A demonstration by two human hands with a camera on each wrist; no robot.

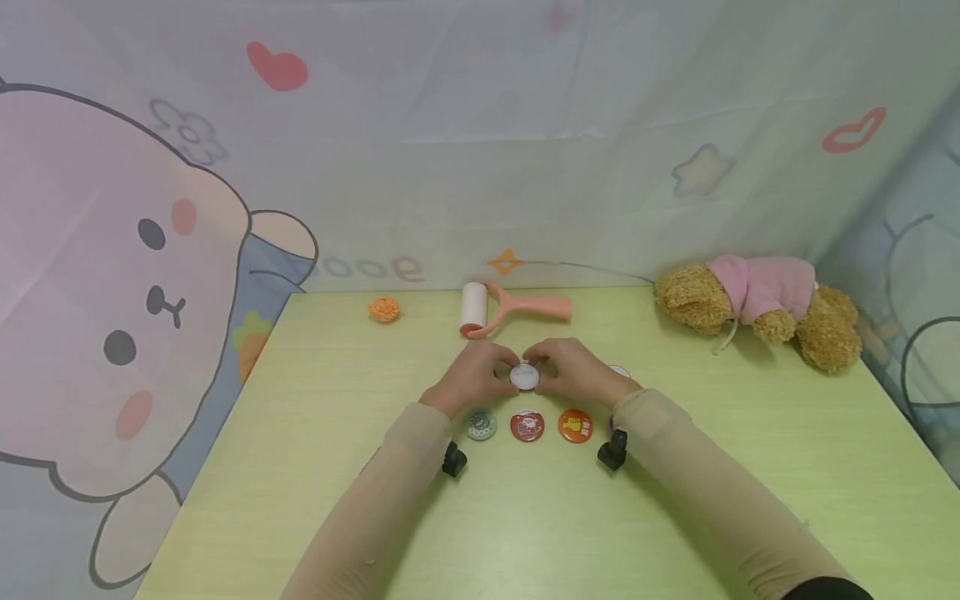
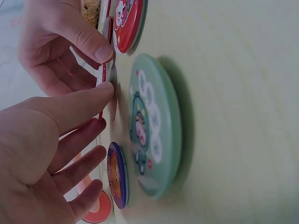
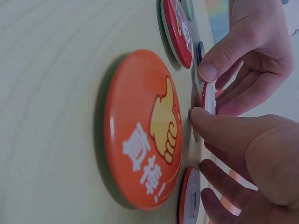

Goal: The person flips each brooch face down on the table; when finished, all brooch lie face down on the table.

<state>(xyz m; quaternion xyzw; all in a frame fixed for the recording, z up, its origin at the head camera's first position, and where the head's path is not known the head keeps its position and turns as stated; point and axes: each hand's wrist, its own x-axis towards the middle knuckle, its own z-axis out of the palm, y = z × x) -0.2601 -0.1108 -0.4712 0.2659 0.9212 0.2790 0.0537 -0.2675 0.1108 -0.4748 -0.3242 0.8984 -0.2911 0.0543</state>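
Both hands pinch one round badge (image 1: pixel 524 376), pale-faced with a red edge seen in the wrist views, upright just above the table. The left hand (image 1: pixel 480 372) holds its left side between thumb and fingers. From the right, my right hand (image 1: pixel 573 371) grips the opposite side. Nearer the body lie a green badge (image 1: pixel 481 425), a red badge (image 1: pixel 527 425) and an orange badge (image 1: pixel 575 425) with a yellow thumbs-up. A blue-rimmed badge (image 2: pixel 117 175) lies beyond the left hand, hidden in the head view. A pale badge with red edge (image 3: pixel 189 196) lies by the right hand.
A pink-handled lint roller (image 1: pixel 517 310) lies behind the hands, near the table's back edge. Left of it is a small orange crumpled thing (image 1: pixel 384 310). At the back right, a teddy bear (image 1: pixel 757 304) in a pink top lies on its side. A printed cloth hangs behind.
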